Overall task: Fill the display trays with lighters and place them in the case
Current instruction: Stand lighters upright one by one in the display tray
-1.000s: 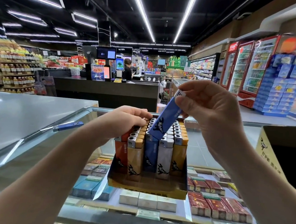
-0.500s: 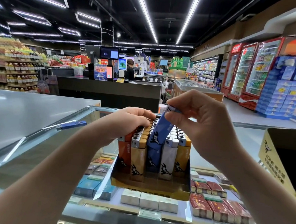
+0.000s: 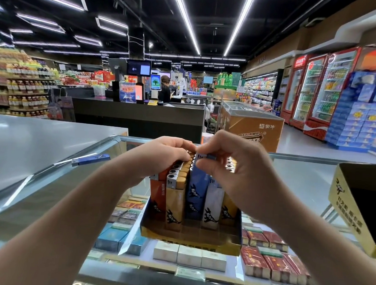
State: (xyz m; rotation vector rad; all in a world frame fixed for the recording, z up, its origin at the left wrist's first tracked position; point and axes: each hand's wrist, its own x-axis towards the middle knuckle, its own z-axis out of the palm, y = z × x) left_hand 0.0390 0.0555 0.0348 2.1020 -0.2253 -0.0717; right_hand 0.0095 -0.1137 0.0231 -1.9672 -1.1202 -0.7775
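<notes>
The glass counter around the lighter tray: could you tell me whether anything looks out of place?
One blue lighter lies flat on the glass counter, left of the display tray, apart from the upright rows.

Yellow-and-black cardboard display tray (image 3: 190, 237), open top, sits on glass-topped display case (image 3: 308, 178), centre of view. Tray packed w/ upright plastic lighters in front-to-back rows: orange-red row (image 3: 157, 197) at 9 o'clock side, gold/tan row (image 3: 174, 203) next, blue row (image 3: 196, 193) middle, white row (image 3: 211, 205), another gold row (image 3: 229, 208) at 3 o'clock side. Each w/ silver metal cap, black animal print on body. One blue lighter upright in middle row, top standing above neighbours. Loose blue lighter (image 3: 91, 159) lying flat on counter edge, approx 10 o'clock from tray, well apart. Second yellow cardboard tray (image 3: 341, 204) at 3 o'clock, partly out of frame, contents not visible.
</notes>
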